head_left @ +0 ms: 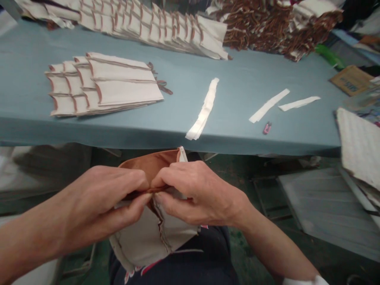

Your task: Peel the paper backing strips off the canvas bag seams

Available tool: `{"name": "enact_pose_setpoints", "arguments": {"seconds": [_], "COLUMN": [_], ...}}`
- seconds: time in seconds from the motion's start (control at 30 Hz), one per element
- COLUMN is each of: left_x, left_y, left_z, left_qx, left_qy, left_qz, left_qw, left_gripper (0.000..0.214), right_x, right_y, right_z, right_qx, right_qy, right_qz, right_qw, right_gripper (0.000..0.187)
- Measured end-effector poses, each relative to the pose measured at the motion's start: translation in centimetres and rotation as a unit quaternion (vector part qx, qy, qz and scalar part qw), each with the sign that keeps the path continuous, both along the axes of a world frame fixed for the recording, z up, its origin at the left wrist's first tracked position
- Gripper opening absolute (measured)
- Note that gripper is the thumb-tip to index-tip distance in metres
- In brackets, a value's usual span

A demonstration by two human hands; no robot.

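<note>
Over my lap I hold a sewn fabric piece (pixel 139 241), off-white outside with a brown lining that shows at its opening. My left hand (pixel 109 194) pinches the brown edge between thumb and fingers. Right beside it, my right hand (pixel 196 190) pinches the same edge, with the two sets of fingertips almost touching. A raw seam runs down the piece below the fingers. Part of a white strip (pixel 183 154) sticks up behind my right hand. What lies directly under the fingertips is hidden.
On the blue-covered table (pixel 190 67) lie a stack of similar off-white pieces (pixel 118 83), white strips (pixel 204 107), more strips (pixel 270 105) and a small pink tool (pixel 267 128). Behind are a long row of pieces (pixel 148 23) and a brown heap (pixel 261 27). A cardboard box (pixel 352 80) is at right.
</note>
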State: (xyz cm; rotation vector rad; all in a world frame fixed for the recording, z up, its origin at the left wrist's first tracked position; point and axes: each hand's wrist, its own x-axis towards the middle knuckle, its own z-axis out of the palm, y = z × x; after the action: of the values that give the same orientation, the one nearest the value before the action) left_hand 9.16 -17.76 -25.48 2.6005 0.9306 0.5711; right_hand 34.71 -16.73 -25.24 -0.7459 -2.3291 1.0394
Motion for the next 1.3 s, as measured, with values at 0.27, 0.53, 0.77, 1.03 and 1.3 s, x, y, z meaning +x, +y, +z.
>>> {"name": "enact_pose_setpoints", "arguments": {"seconds": [0.27, 0.53, 0.77, 1.03, 1.3], "left_x": [1.9, 4.0, 2.1, 1.1, -0.4], "left_y": [-2.0, -2.1, -1.7, -2.6, -3.8], "left_z": [0.6, -1.2, -1.5, 0.1, 2.0], "left_qx": [-0.156, -0.345, -0.344, -0.242, -0.021], "left_qy": [-0.211, -0.448, -0.317, -0.192, -0.086], "left_qz": [0.017, 0.078, 0.143, 0.163, 0.094], "left_qw": [0.965, 0.821, 0.872, 0.937, 0.992], "left_gripper": [0.028, 0.061, 0.055, 0.037, 0.045], "right_x": [-1.4, -3.5, -2.7, -1.8, 0.7], "right_y": [1.6, 1.5, 2.2, 2.6, 4.6], "right_z": [-1.1, -2.4, -2.5, -2.0, -3.6], "right_qx": [-0.257, -0.32, -0.288, -0.213, -0.152], "right_qy": [0.225, 0.378, 0.301, 0.176, 0.074], "right_qz": [0.121, 0.094, 0.086, 0.047, -0.039], "right_qw": [0.932, 0.864, 0.905, 0.96, 0.985], "right_gripper": [0.037, 0.051, 0.048, 0.045, 0.046]}}
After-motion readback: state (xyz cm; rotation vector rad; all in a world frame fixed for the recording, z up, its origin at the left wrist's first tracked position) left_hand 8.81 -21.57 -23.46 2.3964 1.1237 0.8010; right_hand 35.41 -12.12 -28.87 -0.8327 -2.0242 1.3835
